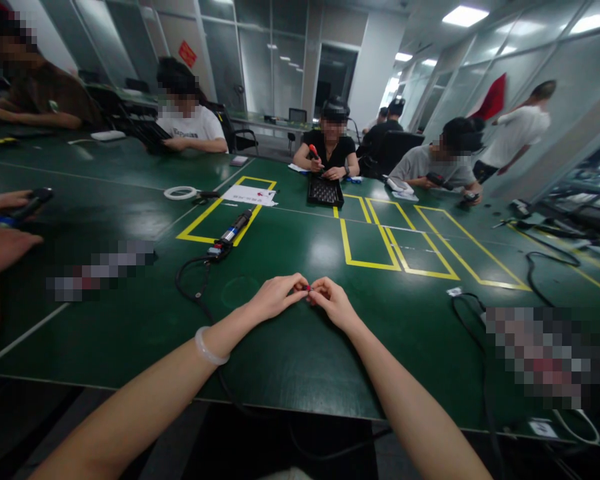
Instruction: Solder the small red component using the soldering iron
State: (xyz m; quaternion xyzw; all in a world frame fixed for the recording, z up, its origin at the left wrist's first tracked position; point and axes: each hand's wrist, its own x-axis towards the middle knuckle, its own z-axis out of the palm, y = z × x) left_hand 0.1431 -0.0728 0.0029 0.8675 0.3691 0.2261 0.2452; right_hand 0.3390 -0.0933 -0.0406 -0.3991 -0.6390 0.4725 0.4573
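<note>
Both my hands meet above the near middle of the green table (300,367). A small red and dark piece (308,288) sits between the fingertips, too small to name. My left hand (279,293) pinches it from the left side, with a pale bangle on that wrist. From the other side, my right hand (333,304) has thumb and fingers closed on the same piece. Beyond my left hand lies a black electric screwdriver (234,229) with a cable, its body partly within a yellow tape outline (195,237).
A white paper (250,195) and a white cable coil (180,193) lie farther back. Across the table a person works at a black tray (325,191). Another person's hand (10,247) reaches in at left. A black cable (473,320) runs along the right.
</note>
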